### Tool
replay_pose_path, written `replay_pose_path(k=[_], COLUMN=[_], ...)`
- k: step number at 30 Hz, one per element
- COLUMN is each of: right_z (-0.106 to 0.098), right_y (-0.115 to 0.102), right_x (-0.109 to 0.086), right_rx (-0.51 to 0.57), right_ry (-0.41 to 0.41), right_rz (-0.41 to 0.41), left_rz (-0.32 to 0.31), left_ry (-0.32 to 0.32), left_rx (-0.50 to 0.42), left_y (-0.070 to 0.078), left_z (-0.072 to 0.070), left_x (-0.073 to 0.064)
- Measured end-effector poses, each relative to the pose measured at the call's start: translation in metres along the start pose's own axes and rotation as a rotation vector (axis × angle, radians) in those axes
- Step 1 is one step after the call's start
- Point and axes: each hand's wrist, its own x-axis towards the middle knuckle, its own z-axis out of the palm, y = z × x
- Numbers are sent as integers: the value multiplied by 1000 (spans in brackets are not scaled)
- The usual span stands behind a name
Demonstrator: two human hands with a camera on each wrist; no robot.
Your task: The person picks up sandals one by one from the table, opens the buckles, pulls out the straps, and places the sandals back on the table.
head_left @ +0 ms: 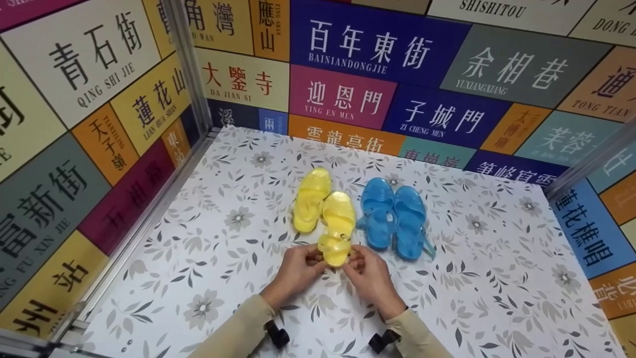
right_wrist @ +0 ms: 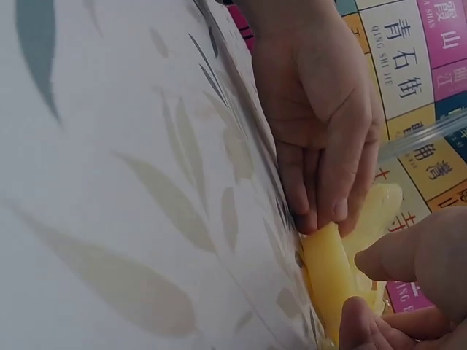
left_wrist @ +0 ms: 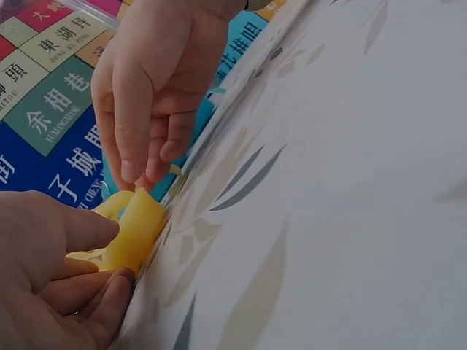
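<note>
Two yellow sandals lie side by side, toes pointing away. At the nearer yellow sandal (head_left: 339, 211), my left hand (head_left: 298, 272) pinches the left side of the heel end with thumb and fingers. Across from it, my right hand (head_left: 370, 276) pinches the right side, by the strap. The wrist views show the yellow heel (left_wrist: 139, 230) between both hands' fingertips, low over the tabletop. The other yellow sandal (head_left: 310, 199) rests just to the left and farther back. To the right stands a pair of blue sandals, the left blue sandal (head_left: 377, 199) and the right blue sandal (head_left: 410, 209).
A white tabletop (head_left: 238, 278) printed with grey flowers and leaves lies under everything. Coloured panels with Chinese lettering (head_left: 348, 99) wall it in at the back and sides. Metal frame posts (head_left: 196, 79) stand at the corners. Dark straps (head_left: 277, 334) circle both wrists.
</note>
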Motion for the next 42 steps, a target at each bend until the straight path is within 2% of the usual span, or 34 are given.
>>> replay_pose_path(k=[2,4,6,9,12,15,17,19,23,28,33,42], right_z=[-5,-8,-10,-11,-12,-14,-16,-18,-20,-21,-16,-11], right_y=[3,6,8,11,13,13,14,14,13,9,9,12], right_x=[1,2,2,2,3,5,7,8,9,10,17,29], right_rx=[-25,-53,-92,-146,-184,-230,-251,-262,-272,-294,-210,-98], right_ry=[17,39,49,52,57,69,64,50,51,66,55,27], right_rz=[-12,-27,-45,-60,-67,-74,-81,-83,-68,-50,-23,-8], left_rz=[19,33,52,101,215,364,441,473,452,416,386,375], left_ry=[6,49,124,246,312,315,277,211,25,-149,-272,-412], left_rx=[36,69,102,98,89,106,134,171,285,472,608,633], left_y=[2,4,6,10,15,21,25,28,32,34,40,44], left_z=[-3,-5,-7,-8,-7,-4,-3,-1,1,2,5,9], left_x=[1,2,4,6,10,17,24,31,47,66,77,89])
